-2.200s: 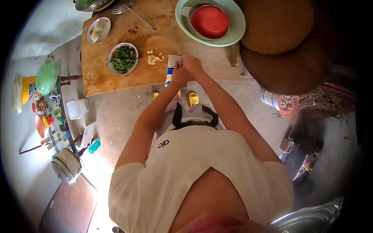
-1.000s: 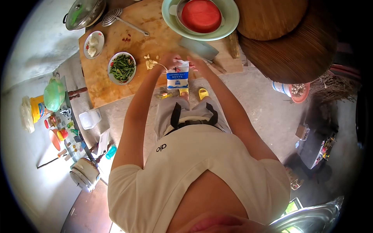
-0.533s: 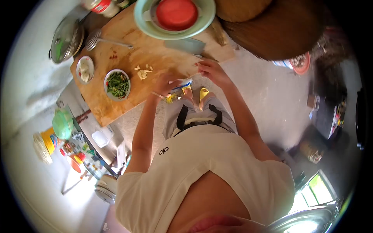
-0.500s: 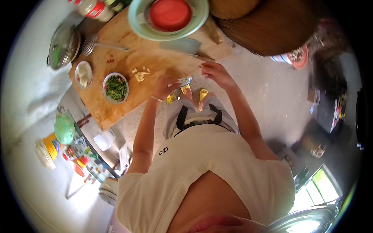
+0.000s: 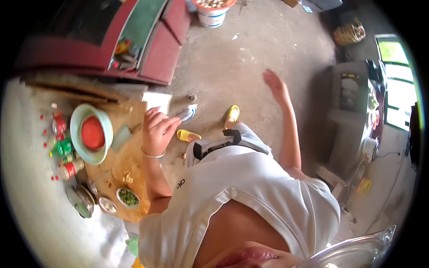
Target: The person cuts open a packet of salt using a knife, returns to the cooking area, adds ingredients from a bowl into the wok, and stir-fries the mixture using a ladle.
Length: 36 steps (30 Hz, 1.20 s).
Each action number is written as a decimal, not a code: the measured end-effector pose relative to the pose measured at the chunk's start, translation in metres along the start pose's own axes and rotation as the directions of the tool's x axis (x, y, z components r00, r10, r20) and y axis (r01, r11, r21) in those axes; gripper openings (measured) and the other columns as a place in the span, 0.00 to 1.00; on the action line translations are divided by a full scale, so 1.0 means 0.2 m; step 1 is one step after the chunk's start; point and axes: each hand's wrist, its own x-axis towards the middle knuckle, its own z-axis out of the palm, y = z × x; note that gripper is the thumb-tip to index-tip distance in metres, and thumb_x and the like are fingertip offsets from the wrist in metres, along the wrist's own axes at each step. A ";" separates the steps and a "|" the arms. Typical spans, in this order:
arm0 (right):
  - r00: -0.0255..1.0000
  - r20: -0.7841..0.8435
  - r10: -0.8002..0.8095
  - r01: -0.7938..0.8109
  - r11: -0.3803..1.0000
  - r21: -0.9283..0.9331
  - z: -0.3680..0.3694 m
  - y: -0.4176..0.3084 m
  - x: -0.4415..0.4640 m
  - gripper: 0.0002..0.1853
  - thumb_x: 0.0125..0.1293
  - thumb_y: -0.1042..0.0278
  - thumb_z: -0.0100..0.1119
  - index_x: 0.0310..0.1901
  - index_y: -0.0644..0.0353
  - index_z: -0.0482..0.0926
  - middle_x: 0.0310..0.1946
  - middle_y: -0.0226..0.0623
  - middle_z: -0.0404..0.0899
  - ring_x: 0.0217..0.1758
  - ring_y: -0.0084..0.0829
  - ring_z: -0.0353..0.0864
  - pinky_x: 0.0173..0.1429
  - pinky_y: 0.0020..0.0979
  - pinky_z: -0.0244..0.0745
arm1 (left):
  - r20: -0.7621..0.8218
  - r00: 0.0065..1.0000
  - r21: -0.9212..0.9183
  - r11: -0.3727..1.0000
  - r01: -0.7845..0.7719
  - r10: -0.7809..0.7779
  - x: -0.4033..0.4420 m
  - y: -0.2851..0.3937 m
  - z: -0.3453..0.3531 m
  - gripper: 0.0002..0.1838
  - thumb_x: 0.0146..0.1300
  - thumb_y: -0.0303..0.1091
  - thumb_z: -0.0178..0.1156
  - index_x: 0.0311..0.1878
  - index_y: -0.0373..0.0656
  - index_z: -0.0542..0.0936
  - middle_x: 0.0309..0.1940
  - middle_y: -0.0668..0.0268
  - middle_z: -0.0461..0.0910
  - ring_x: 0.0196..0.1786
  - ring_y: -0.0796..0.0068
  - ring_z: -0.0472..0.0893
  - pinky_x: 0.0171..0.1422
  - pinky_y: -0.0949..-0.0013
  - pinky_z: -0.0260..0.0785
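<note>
My left hand (image 5: 158, 133), with a bracelet at the wrist, is raised beside the table's right edge. Its thumb and index finger close together, the other fingers curled. A small white-and-blue thing (image 5: 188, 112) shows just past the fingertips; whether they hold it or it lies on the floor behind, I cannot tell. My right hand (image 5: 275, 85) is stretched out over the floor, fingers extended and slightly blurred, holding nothing I can see. On the wooden table (image 5: 114, 172) are a bowl of cut greens (image 5: 128, 197), peeled garlic-like pieces (image 5: 128, 177) and a cleaver (image 5: 120, 137).
A pale green basin (image 5: 107, 134) holds a red bowl (image 5: 92, 133). Bottles (image 5: 69, 169) line the wall beside a lidded pan (image 5: 80, 200). A red cabinet (image 5: 163, 56) stands ahead, with a bucket (image 5: 211, 17) on the floor beyond. A dark counter unit (image 5: 351, 111) is at right.
My view has turned right, so the table now lies further left and the red cabinet shows. My right hand has swung away from my left, outward over the floor, and its fingers have straightened.
</note>
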 end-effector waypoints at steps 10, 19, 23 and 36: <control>0.825 0.406 -0.393 0.444 0.895 -0.038 -0.80 -0.25 0.22 0.43 0.52 0.60 0.69 0.68 0.57 0.57 0.62 0.43 0.68 0.63 0.35 0.68 0.65 0.37 0.64 | 0.175 0.889 -0.346 0.872 -0.347 0.423 1.42 0.66 1.01 0.05 0.47 0.27 0.68 0.29 0.44 0.83 0.19 0.67 0.70 0.28 0.68 0.72 0.54 0.61 0.67; 0.982 0.176 -0.069 0.000 0.931 0.364 -1.43 0.04 1.04 0.26 0.53 0.64 0.69 0.54 0.62 0.73 0.38 0.33 0.82 0.42 0.22 0.78 0.45 0.27 0.75 | 0.123 0.685 -0.489 0.644 -0.588 0.718 2.72 1.02 1.97 0.09 0.60 0.34 0.60 0.40 0.41 0.82 0.33 0.63 0.79 0.41 0.67 0.78 0.63 0.60 0.60; 0.995 -0.043 0.086 -0.046 0.818 0.573 -1.73 0.20 1.37 0.24 0.54 0.65 0.69 0.53 0.61 0.74 0.39 0.32 0.81 0.43 0.22 0.78 0.39 0.25 0.78 | 0.072 0.910 -0.756 0.617 -0.217 0.408 3.21 1.02 2.43 0.26 0.66 0.44 0.54 0.61 0.39 0.64 0.60 0.61 0.63 0.63 0.66 0.62 0.70 0.59 0.52; 0.615 -0.783 0.092 0.305 0.888 0.344 -2.94 0.60 2.19 0.20 0.56 0.75 0.64 0.51 0.63 0.72 0.42 0.35 0.79 0.41 0.25 0.80 0.43 0.26 0.78 | 0.580 0.306 -0.339 -0.118 0.933 0.755 3.70 1.78 4.24 0.41 0.59 0.59 0.56 0.70 0.51 0.55 0.69 0.65 0.56 0.70 0.62 0.58 0.72 0.53 0.51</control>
